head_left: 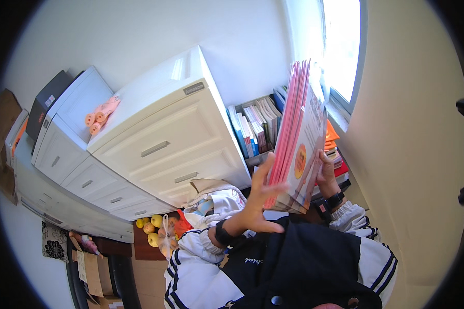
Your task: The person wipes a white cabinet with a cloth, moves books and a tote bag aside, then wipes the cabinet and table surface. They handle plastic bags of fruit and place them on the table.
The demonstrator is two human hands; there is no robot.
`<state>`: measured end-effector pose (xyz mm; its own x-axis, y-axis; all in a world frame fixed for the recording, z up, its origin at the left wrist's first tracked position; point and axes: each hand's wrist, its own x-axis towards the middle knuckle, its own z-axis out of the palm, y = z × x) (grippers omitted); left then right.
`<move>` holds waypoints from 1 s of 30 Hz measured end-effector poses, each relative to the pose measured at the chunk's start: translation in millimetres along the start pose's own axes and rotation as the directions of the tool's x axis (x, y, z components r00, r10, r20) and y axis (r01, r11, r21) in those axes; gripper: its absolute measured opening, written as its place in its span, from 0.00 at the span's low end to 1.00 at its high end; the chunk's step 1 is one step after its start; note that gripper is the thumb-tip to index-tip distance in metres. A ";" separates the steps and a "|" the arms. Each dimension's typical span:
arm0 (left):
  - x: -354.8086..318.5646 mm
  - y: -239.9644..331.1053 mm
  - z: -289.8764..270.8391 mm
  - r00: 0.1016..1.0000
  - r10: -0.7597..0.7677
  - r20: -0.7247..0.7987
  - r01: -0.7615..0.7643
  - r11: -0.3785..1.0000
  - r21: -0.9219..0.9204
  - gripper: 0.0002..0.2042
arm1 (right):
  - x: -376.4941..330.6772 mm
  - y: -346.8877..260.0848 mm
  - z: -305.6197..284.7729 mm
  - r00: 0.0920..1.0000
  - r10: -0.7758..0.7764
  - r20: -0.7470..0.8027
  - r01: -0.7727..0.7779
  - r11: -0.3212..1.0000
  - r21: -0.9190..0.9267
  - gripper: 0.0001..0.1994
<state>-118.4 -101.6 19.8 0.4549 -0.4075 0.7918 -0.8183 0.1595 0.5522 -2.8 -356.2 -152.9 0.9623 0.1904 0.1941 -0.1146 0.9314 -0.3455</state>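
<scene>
I hold a thick stack of thin pink-spined books upright in front of my chest. My left hand presses flat against the stack's left side, fingers spread upward. My right hand grips the stack from the right, behind the front cover, and is partly hidden by it. The front cover is pale with an orange round mark. Both wrists wear dark bands, and my sleeves are white with dark stripes.
A white drawer cabinet stands to the left, with a pink soft toy on a lower white cabinet. Shelved books fill a box beside it. Yellow fruit in a bag lies below. A bright window is upper right.
</scene>
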 end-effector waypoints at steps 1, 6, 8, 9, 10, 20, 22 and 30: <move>1.5 -1.3 -0.8 0.999 0.049 -0.021 -0.047 0.996 0.072 0.31 | -0.4 1.7 6.2 0.998 -0.018 -0.066 0.014 0.999 -0.051 0.29; 33.9 3.2 -22.0 0.962 0.225 -0.155 -0.189 0.957 0.219 0.18 | 12.1 -8.3 80.1 0.998 -0.059 -0.020 0.052 0.965 -0.257 0.28; 46.6 14.3 -36.4 0.931 0.263 -0.252 -0.193 0.943 0.272 0.10 | 16.4 -20.5 125.7 0.990 -0.119 0.071 0.137 0.928 -0.347 0.30; 54.6 17.6 -45.7 0.894 0.294 -0.338 -0.200 0.937 0.284 0.12 | 22.5 -27.7 149.5 0.976 -0.158 0.149 0.205 0.898 -0.389 0.30; 63.6 20.3 -54.5 0.850 0.311 -0.426 -0.194 0.936 0.295 0.16 | 28.9 -35.1 172.5 0.974 -0.181 0.132 0.223 0.854 -0.470 0.29; 137.3 78.6 -170.7 0.401 0.248 -0.882 -0.233 0.959 0.164 0.17 | 180.0 -43.1 343.0 0.884 0.034 0.467 0.347 0.622 -0.702 0.16; 141.9 83.0 -186.2 0.354 0.219 -0.909 -0.155 0.973 0.174 0.17 | 207.7 -25.4 362.6 0.869 0.192 0.456 0.222 0.672 -0.707 0.18; 119.8 53.8 -243.6 0.291 0.274 -0.917 0.022 0.956 0.293 0.19 | 277.0 48.0 369.0 0.940 0.246 0.236 0.033 0.623 -0.781 0.18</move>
<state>-22.4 77.2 207.9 0.2303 0.7491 0.6211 -0.8751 -0.1197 0.4688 167.3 -144.3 223.1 0.8185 0.4810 0.3142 0.1533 0.3443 -0.9263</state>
